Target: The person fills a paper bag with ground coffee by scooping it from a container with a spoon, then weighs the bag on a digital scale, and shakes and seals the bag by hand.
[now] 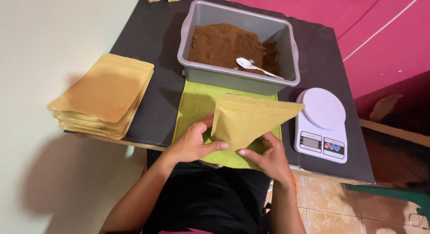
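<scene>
Both hands gripped a tan paper pouch (246,120) over the green cloth (195,104) at the desk's (156,32) six o'clock edge: left hand (190,144) and right hand (268,155) fingers closed on its lower corner. It looked light, thin and creasable, best held by its edges.

Spoon (255,67) in tub (286,41), scale (322,124) right
</scene>
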